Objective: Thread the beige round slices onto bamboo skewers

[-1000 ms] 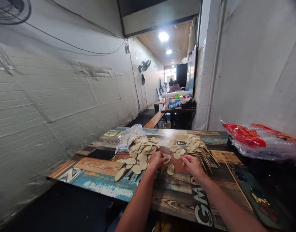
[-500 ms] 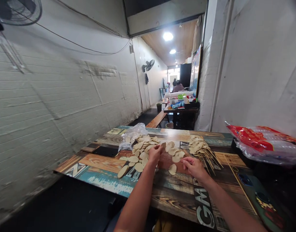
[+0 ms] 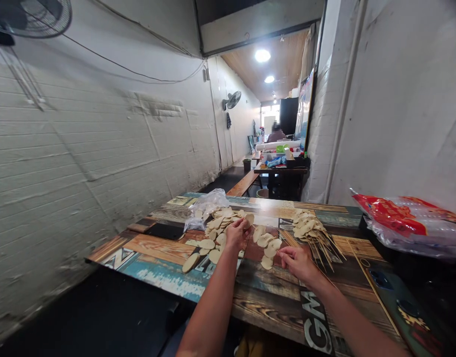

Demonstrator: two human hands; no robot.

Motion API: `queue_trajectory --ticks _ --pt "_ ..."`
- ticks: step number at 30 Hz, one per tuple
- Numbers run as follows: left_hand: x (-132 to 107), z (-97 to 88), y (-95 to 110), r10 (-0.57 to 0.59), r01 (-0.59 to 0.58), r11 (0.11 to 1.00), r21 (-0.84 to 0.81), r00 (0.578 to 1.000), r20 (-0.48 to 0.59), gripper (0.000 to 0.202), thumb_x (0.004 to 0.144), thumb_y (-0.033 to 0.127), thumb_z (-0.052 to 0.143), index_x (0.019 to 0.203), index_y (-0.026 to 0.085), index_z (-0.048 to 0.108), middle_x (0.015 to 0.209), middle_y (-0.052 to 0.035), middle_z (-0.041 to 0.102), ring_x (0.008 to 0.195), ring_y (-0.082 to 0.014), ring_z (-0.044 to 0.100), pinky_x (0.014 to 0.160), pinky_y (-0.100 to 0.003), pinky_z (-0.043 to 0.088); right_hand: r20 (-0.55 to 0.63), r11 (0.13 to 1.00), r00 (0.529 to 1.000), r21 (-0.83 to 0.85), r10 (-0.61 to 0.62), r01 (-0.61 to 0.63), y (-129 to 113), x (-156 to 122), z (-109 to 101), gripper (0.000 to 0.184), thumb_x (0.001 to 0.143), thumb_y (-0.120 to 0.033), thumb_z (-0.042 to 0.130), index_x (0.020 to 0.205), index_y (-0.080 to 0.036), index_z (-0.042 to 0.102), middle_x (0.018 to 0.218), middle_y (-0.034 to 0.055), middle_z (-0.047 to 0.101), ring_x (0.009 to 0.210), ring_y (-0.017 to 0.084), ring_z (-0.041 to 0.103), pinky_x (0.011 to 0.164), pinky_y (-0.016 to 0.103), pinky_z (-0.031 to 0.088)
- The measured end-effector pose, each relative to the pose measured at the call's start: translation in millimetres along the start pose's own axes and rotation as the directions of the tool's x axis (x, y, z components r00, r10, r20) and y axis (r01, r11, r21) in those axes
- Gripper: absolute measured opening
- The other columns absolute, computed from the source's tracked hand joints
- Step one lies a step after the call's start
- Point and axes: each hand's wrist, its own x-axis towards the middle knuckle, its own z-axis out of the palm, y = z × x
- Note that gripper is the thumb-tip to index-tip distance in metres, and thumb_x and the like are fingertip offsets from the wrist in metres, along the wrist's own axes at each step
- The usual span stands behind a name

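Pinched in the fingers of my left hand (image 3: 238, 234) is a thin beige slice (image 3: 249, 218); its kind is unclear. My right hand (image 3: 297, 262) is closed on the end of a thin skewer (image 3: 281, 251) that carries several similar slices (image 3: 265, 241). Close below them is another slice (image 3: 267, 263); whether it touches the skewered ones I cannot tell. Left of my left hand lies a heap of loose slices (image 3: 218, 227). Beyond my right hand, a stack of filled skewers (image 3: 305, 224) lies with its stick ends pointing toward me. Bare sticks (image 3: 289, 238) lie beside that stack.
A clear plastic bag (image 3: 209, 202) sits behind the heap, near a flat black object (image 3: 164, 231). On the right are a phone (image 3: 402, 302) and a red-and-clear plastic package (image 3: 406, 218). Farther off, a person (image 3: 276, 134) is behind a cluttered table (image 3: 282, 171).
My left hand's slice has tipped up into fuller view. The skewered slices have shifted down toward the lone slice. The camera view has moved slightly.
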Motion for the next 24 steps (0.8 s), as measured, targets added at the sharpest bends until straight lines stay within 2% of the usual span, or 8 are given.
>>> queue_trajectory --ticks 4,11,20,24 --pt "0.5 -0.9 -0.3 0.023 -0.023 0.999 0.035 1.000 -0.003 0.024 0.066 0.022 0.081 0.087 0.016 0.070 0.085 -0.0045 0.071 0.073 -0.0127 0.065 0.070 -0.027 0.055 0.005 1.000 1.000 -0.013 0.002 -0.002 3.1 1.6 0.1 0.030 0.074 -0.043 0.054 0.060 -0.018 0.064 0.049 0.0002 0.056 0.043 0.011 0.043 0.044 0.024 0.029" --pt "0.8 -2.6 -1.3 0.043 -0.044 0.996 0.083 0.999 0.018 0.035 0.063 0.028 0.083 0.092 0.014 0.071 0.086 -0.0058 0.070 0.069 -0.0116 0.064 0.062 -0.023 0.051 0.010 1.000 1.000 -0.020 -0.010 0.011 4.5 1.9 0.0 0.030 0.074 -0.043 0.056 0.063 -0.017 0.067 0.050 0.0012 0.058 0.045 0.013 0.046 0.047 0.025 0.031" --pt "-0.1 0.4 -4.8 0.051 -0.059 0.992 0.115 0.997 0.066 0.033 0.063 0.029 0.083 0.089 0.014 0.070 0.078 -0.0037 0.069 0.061 -0.0104 0.061 0.055 -0.020 0.047 0.001 1.000 1.000 -0.022 -0.002 0.002 -0.6 0.8 -0.2 0.028 0.073 -0.041 0.056 0.063 -0.017 0.067 0.048 0.0015 0.058 0.047 0.014 0.048 0.048 0.025 0.033" --pt "0.0 0.4 -5.1 0.044 -0.049 0.994 0.094 0.997 0.055 0.034 0.061 0.030 0.084 0.086 0.014 0.069 0.077 -0.0034 0.068 0.060 -0.0102 0.061 0.056 -0.022 0.049 -0.003 0.999 1.000 -0.045 -0.027 0.027 -1.7 0.6 0.0 0.029 0.074 -0.040 0.056 0.063 -0.017 0.070 0.049 0.0017 0.060 0.049 0.015 0.052 0.051 0.026 0.037"
